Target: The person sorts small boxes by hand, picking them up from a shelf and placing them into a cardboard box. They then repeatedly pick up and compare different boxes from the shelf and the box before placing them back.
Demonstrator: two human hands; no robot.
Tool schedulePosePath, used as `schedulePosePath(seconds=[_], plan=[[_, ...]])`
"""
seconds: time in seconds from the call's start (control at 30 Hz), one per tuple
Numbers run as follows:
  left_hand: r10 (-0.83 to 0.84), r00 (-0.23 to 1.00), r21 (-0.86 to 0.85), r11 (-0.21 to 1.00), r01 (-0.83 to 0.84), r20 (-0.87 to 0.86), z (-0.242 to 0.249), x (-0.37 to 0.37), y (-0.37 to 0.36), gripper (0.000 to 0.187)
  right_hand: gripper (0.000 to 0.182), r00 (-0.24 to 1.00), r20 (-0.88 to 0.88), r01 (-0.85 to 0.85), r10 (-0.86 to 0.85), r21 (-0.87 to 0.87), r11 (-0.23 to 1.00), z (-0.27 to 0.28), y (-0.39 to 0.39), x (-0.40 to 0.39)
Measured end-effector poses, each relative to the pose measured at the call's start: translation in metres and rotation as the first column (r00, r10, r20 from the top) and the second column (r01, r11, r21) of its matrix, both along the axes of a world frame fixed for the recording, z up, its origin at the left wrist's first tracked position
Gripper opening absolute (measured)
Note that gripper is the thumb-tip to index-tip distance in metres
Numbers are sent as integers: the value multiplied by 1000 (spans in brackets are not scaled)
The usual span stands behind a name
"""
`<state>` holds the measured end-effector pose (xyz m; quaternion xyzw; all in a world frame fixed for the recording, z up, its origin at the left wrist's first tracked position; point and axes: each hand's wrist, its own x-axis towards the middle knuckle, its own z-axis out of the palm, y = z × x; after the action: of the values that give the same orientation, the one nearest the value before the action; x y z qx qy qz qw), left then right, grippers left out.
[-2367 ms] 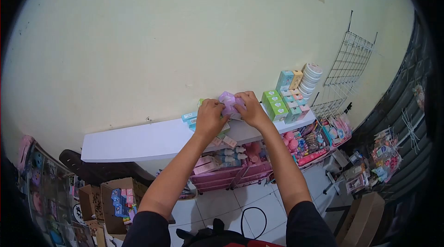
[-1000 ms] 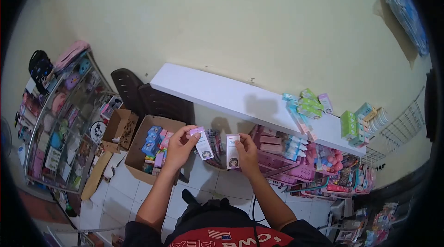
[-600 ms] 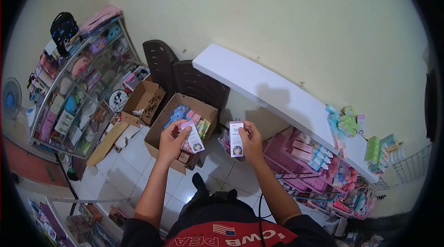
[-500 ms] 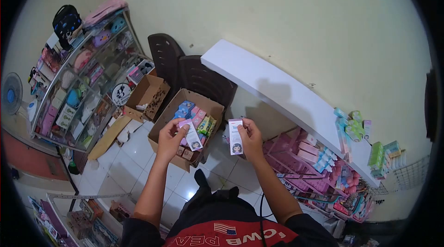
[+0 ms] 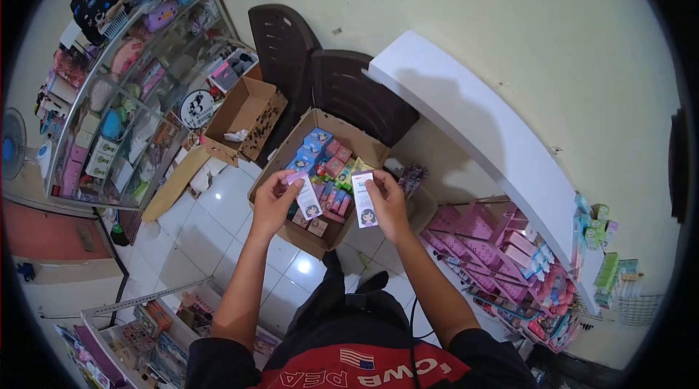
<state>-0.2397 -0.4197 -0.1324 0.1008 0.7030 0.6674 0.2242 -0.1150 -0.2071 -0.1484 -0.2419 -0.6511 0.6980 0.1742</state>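
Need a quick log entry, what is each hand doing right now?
Left hand: closed on a small white box with a purple top.
Right hand: closed on a matching white box.

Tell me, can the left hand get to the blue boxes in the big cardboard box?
Probably yes. The left hand hovers above the open cardboard box, nothing covering the blue boxes, though its grip already holds a small packet.

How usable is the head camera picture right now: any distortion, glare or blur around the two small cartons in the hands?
Head view: strong fisheye, black corners, white shelf bowed. Bright glare spots on the floor tiles. Left hand and right hand each hold a small carton; reasonably sharp, but print too small to read. Edge items are soft.
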Motion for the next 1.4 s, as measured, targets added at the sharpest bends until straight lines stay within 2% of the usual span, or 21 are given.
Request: schedulePosePath(seconds=[0.17,0.23,0.27,0.37,0.43,0.47,0.53,0.57,0.63,0.67,0.7,0.77,0.87,0.97,1.03,1.07,1.13,1.17,1.23,1.37,1.4], plan=[[-14,998,-13,1000,14,61,-37,-28,6,26,30,997,79,3,0,-29,1000,-36,-4,-25],[-4,997,11,1000,3,82,-54,-35,9,26,30,994,110,20,-8,-106,994,-46,-6,-34],[-19,997,-29,999,22,80,-64,-39,10,28,30,993,119,20,-6,-111,994,-57,-7,-38],[-73,997,-128,989,76,32,-93,-54,17,30,37,990,101,113,-99,-143,983,-97,-11,-54],[-83,996,-204,976,73,-42,-114,-58,22,30,42,959,190,246,-208,-203,948,-119,-18,-60],[-85,996,-210,975,77,-31,-125,-61,22,30,42,957,201,250,-208,-207,946,-131,-22,-64],[-196,971,-422,898,123,-135,-144,-69,21,34,46,917,352,270,-187,-204,941,-153,-31,-71],[-196,973,-428,895,126,-122,-152,-72,19,34,48,889,429,283,-160,-240,929,-164,-35,-74],[-341,937,-697,690,196,-74,-167,-80,13,39,49,859,498,272,-118,-251,929,-180,-43,-79],[-342,938,-703,682,200,-65,-176,-81,7,39,49,831,551,262,-82,-257,930,-188,-48,-82],[-340,940,-712,670,211,-41,-188,-83,2,39,51,850,516,221,-105,-169,961,-231,-57,-80],[-341,940,-725,652,222,-19,-205,-88,-4,38,50,856,509,217,-92,-192,957,-249,-69,-85],[-428,904,-771,576,273,1,-229,-90,-4,33,48,843,535,205,-64,-209,956,-284,-80,-92],[-478,879,-810,517,276,-6,-249,-89,4,30,48,824,556,254,-112,-185,949,-317,-94,-101],[-535,843,-892,356,280,52,-250,-88,13,29,51,786,594,206,-174,13,978,-334,-100,-107],[-537,842,-892,354,280,52,-253,-87,17,29,51,786,593,209,-175,12,978,-340,-102,-105],[-588,806,-936,239,259,73,-258,-85,21,28,52,763,635,140,-119,16,990,-320,-99,-109],[-591,804,-936,240,257,69,-262,-85,21,28,52,765,633,143,-122,17,990,-316,-97,-112],[-594,802,-934,243,261,70,-269,-84,22,30,52,692,719,84,-65,9,996,-323,-99,-111],[-579,812,-921,268,281,79,-272,-82,21,33,53,715,697,66,-57,13,998,-341,-102,-103],[-566,825,-907,352,233,-8,-278,-80,16,33,53,729,679,65,-86,56,996,-326,-100,-102]])
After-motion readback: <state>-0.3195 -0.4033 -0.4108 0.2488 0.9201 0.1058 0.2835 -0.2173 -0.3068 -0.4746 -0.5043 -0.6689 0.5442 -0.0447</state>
